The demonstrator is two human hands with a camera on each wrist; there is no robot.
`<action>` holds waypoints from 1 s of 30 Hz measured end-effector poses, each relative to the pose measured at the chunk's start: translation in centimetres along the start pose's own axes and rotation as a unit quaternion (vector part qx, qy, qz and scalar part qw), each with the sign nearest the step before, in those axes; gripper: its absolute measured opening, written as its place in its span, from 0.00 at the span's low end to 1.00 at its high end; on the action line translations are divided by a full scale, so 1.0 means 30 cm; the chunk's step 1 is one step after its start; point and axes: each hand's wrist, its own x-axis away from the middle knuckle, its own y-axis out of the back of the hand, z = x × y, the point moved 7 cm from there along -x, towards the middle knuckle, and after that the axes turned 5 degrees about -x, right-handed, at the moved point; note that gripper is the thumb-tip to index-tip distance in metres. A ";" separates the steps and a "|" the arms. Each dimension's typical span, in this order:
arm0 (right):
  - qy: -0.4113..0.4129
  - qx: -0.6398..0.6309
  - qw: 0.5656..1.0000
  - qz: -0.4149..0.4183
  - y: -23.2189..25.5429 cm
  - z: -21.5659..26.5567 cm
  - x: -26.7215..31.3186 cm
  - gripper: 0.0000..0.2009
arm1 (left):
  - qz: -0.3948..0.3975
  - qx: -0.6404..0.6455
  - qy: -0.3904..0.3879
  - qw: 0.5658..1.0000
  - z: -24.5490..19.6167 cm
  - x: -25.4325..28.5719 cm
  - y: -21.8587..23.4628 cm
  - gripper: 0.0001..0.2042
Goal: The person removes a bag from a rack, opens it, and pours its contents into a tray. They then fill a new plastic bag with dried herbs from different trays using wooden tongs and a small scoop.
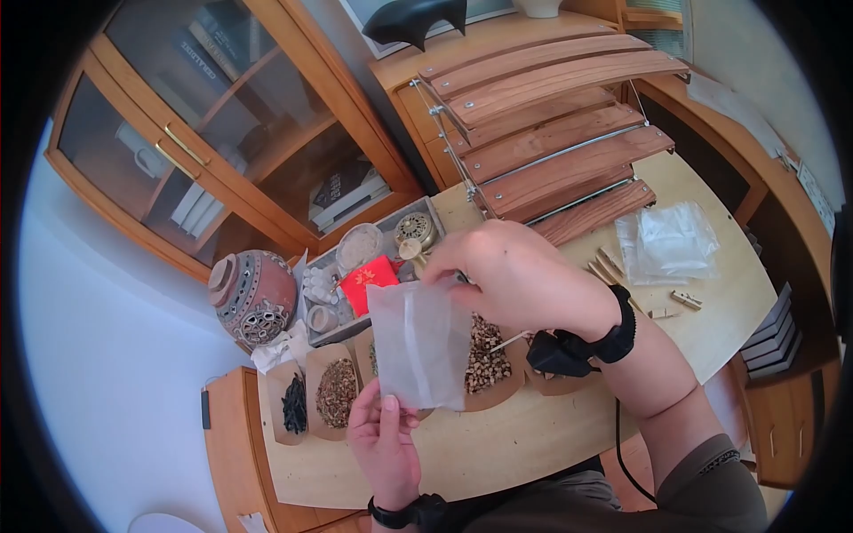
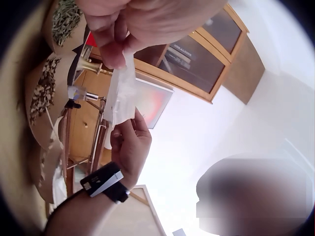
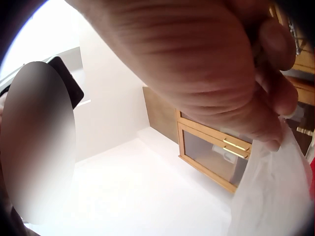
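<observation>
A flat, translucent white pouch (image 1: 416, 346) with a lighter seam down its middle is stretched upright between both hands, over a row of paper trays. My left hand (image 1: 388, 444) pinches its lower left edge, thumb on the near side. At the top right corner, my right hand (image 1: 524, 275) grips the pouch with fingertips partly hidden behind the hand's back. The left wrist view shows the pouch (image 2: 123, 93) edge-on between the two hands. In the right wrist view, thumb and fingers pinch the top of the pouch (image 3: 275, 187).
Behind the pouch stand paper trays of dark strips (image 1: 294, 404), brown pieces (image 1: 337, 391) and pale chunks (image 1: 487, 355). A grey box holds a red packet (image 1: 368, 282) and a brass burner (image 1: 415, 229). A wooden slatted rack (image 1: 551, 133), clear plastic bags (image 1: 671, 244) and a patterned jar (image 1: 253, 298) surround them.
</observation>
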 end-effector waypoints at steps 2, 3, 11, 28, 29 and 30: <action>-0.068 0.060 0.996 0.014 -0.001 -0.037 0.000 0.12 | -0.001 -0.055 -0.029 0.998 -0.023 0.007 -0.011 0.17; -0.068 0.060 0.996 0.014 -0.008 -0.043 0.001 0.12 | -0.002 -0.111 -0.057 0.992 -0.044 0.013 -0.021 0.17; -0.040 0.140 0.987 0.062 -0.069 -0.078 0.020 0.13 | -0.005 -0.329 -0.202 0.922 -0.106 0.039 -0.049 0.17; 0.007 0.123 0.985 0.118 -0.112 -0.054 0.019 0.19 | 0.076 -0.490 -0.404 0.769 -0.211 0.093 -0.168 0.16; 0.005 0.117 0.987 0.110 -0.109 -0.054 0.016 0.19 | 0.065 -0.482 -0.365 0.794 -0.209 0.082 -0.152 0.15; 0.005 0.117 0.987 0.110 -0.109 -0.052 0.015 0.19 | 0.053 -0.472 -0.326 0.817 -0.204 0.071 -0.136 0.15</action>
